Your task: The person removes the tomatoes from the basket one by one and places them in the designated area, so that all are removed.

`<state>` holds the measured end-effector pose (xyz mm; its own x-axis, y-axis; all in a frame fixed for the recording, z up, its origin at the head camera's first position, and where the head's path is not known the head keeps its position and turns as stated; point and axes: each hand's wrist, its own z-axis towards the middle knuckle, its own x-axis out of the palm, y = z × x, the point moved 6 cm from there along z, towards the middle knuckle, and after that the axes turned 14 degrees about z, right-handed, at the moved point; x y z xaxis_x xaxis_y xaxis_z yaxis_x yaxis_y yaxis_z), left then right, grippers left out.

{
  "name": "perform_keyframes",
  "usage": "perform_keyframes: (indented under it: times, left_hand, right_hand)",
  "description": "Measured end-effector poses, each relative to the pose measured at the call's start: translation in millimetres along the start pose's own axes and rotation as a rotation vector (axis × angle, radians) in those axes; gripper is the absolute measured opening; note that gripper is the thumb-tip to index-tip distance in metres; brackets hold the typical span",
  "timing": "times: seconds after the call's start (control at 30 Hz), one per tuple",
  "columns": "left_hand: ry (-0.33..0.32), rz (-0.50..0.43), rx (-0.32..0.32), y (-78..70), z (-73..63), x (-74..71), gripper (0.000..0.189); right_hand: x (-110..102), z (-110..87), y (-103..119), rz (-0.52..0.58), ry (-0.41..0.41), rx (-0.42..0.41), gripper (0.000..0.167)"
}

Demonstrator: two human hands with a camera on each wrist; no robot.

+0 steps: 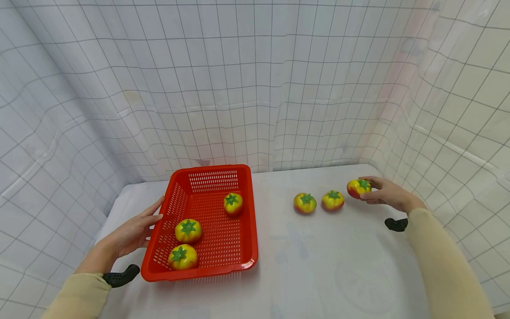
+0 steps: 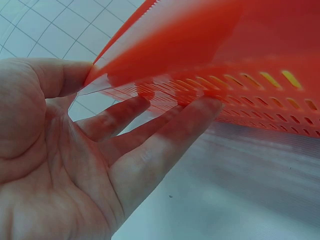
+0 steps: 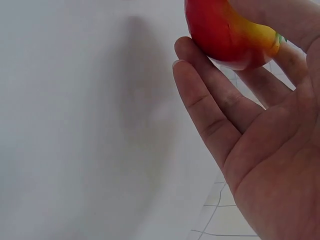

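A red plastic basket [image 1: 215, 208] with slotted walls sits on the left of the table, tipped toward me in the head view. My left hand [image 1: 133, 228] holds its left side, thumb at the rim and fingers [image 2: 185, 127] reaching under it against the slotted wall. At the far right, my right hand [image 1: 388, 192] pinches a yellow-and-red toy tomato [image 1: 356, 188] with a green star-shaped top. In the right wrist view the held tomato [image 3: 230, 37] rests between thumb and fingers, a shadow on the white surface beside it. Three similar tomatoes [image 1: 188, 231] lie inside the basket.
Two more toy tomatoes [image 1: 305, 203] lie side by side on the white table [image 1: 311, 270], between the basket and my right hand. White gridded cloth [image 1: 239, 97] hangs behind the table and along both sides.
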<state>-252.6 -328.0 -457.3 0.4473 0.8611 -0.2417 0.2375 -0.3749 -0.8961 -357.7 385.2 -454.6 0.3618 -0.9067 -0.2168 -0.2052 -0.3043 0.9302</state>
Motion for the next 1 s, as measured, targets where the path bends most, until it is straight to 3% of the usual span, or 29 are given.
perform_keyframes:
  times: [0.37,1.0]
  left_hand:
    - [-0.003,0.002,0.004,0.1,0.3,0.0,0.07]
    - [0.002,-0.001,0.006,0.3,0.7,0.4,0.07]
  right_hand:
    - [0,0.8,-24,0.006,0.007,0.024,0.082]
    - [4,1.9,-36,-0.037,0.02,0.046,0.082]
